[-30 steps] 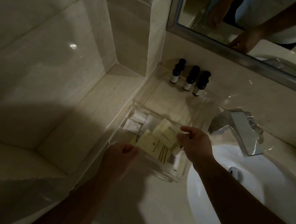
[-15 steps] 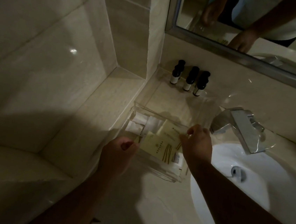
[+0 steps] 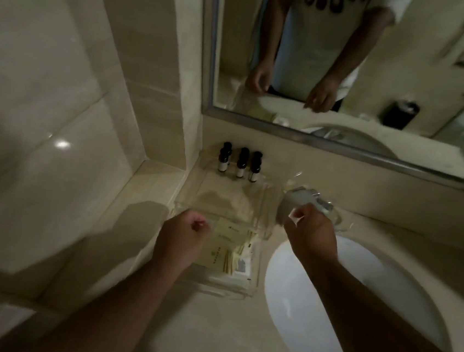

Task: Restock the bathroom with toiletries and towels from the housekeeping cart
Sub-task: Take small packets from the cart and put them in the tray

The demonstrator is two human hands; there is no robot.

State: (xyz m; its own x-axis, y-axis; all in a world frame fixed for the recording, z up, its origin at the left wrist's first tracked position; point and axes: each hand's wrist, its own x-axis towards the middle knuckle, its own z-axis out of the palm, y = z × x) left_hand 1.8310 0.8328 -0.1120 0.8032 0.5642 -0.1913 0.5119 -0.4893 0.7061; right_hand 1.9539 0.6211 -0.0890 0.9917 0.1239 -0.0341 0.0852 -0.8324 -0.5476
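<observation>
Packets [image 3: 227, 251]: flat in the near end of the clear tray [image 3: 222, 200], just right of the left hand [image 3: 183, 236] and partly under its knuckles. Apart from the right hand [image 3: 312, 236], with the tray's right wall between.

Left hand: curled into a fist above the tray's near-left corner, thumb against the forefinger, nothing showing inside the curl. Right hand: just in front of the tap [image 3: 305, 198], at the far rim of the white basin [image 3: 326, 300], thumb and forefinger pinching a small see-through scrap [image 3: 295, 217].

Cream-coloured, flat and rectangular, overlapped in a loose stack. Gold stripes and a small dark emblem on the top one; a white piece with grey print peeking out at the right. Three small dark bottles [image 3: 239, 163] with pale labels, upright in a row at the tray's far end, below the mirror [image 3: 435, 82]. Tray on the beige tabletop [image 3: 208, 339], left of the basin.

Dim and blurred throughout: print on the packets unreadable, their number unclear, left edge of the stack hidden by the left hand. Scrap too small to identify. Tap mostly covered by the right hand.
</observation>
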